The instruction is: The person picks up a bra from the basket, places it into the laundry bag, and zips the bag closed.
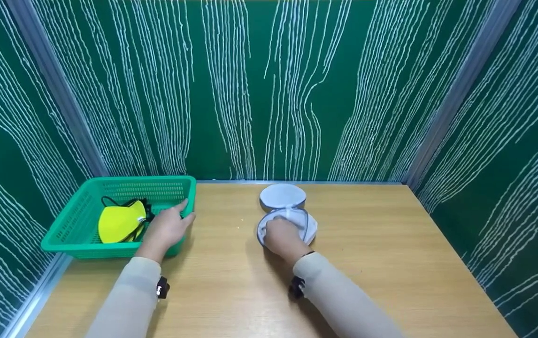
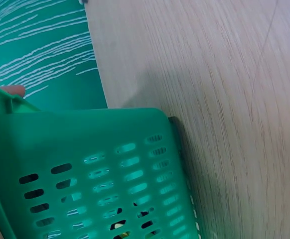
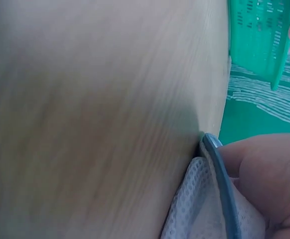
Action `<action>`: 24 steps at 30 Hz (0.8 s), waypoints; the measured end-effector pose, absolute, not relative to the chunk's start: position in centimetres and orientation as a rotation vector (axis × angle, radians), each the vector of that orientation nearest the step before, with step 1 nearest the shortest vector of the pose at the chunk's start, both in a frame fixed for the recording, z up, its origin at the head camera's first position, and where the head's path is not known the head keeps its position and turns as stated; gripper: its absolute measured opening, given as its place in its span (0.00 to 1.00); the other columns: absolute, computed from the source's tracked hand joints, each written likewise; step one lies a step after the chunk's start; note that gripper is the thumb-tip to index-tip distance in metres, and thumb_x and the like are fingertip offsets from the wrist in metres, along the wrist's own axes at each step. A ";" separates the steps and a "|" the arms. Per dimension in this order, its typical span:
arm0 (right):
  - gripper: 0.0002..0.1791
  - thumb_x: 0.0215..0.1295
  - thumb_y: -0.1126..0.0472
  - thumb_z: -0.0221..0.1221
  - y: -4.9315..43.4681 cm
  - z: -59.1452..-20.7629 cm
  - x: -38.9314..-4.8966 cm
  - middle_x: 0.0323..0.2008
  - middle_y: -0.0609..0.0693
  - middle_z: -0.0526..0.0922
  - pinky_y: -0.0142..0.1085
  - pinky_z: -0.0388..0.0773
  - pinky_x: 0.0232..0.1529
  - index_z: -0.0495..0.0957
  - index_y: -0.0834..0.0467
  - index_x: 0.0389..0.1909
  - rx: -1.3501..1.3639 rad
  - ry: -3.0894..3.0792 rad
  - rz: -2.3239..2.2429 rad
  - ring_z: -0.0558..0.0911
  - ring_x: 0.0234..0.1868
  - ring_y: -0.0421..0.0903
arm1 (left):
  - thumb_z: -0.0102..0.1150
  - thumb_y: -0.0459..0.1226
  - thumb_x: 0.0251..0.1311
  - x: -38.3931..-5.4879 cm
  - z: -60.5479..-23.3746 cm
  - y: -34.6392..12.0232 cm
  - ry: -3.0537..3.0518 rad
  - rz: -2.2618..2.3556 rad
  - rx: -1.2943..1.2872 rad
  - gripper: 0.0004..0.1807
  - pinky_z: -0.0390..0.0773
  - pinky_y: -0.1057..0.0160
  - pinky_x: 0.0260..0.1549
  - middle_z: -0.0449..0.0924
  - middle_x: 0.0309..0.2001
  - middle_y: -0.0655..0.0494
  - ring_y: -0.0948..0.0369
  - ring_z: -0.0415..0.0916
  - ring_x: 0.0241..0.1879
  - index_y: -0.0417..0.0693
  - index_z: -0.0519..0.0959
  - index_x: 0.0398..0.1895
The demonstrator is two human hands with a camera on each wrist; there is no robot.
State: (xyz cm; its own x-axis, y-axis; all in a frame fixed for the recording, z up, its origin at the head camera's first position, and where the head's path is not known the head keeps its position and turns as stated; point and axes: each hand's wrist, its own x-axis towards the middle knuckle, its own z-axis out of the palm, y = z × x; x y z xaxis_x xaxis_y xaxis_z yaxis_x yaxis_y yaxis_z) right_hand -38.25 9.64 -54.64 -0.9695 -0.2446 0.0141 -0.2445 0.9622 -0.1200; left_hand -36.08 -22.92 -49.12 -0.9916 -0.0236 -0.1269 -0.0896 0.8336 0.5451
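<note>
A round white mesh pouch [image 1: 310, 226] with a grey rim lies open on the wooden table [image 1: 391, 244], its lid [image 1: 282, 195] flipped back behind it. My right hand [image 1: 282, 237] rests in the pouch, fingers curled at its rim; the right wrist view shows the white mesh [image 3: 195, 209] and grey rim [image 3: 219, 179] against my fingers [image 3: 264, 174]. My left hand [image 1: 168, 226] grips the right wall of the green basket [image 1: 76, 225]. A yellow mask [image 1: 119, 221] with black straps lies inside the basket. The left wrist view shows the basket wall [image 2: 85, 164] up close.
Green walls with white wavy lines close in the table on three sides. The basket stands at the table's back left corner. Bare wood stretches to the right of the pouch and along the front edge.
</note>
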 end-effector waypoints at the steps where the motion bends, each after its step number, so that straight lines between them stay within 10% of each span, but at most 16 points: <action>1: 0.10 0.80 0.60 0.64 9.5 -54.6 -38.1 0.41 0.59 0.90 0.53 0.92 0.48 0.88 0.62 0.39 -0.399 3.114 -0.188 0.90 0.43 0.55 | 0.48 0.60 0.89 -36.1 -49.1 -22.9 2.898 0.870 -0.089 0.41 0.62 0.28 0.84 0.55 0.91 0.37 0.35 0.60 0.88 0.58 0.53 0.95; 24: 0.11 0.77 0.59 0.66 7.7 -54.3 -37.0 0.33 0.52 0.85 0.48 0.88 0.42 0.84 0.58 0.33 -0.424 3.073 -0.215 0.80 0.33 0.48 | 0.48 0.61 0.88 -36.2 -49.1 -22.9 2.920 0.847 -0.076 0.41 0.61 0.29 0.85 0.57 0.91 0.37 0.35 0.58 0.89 0.57 0.55 0.94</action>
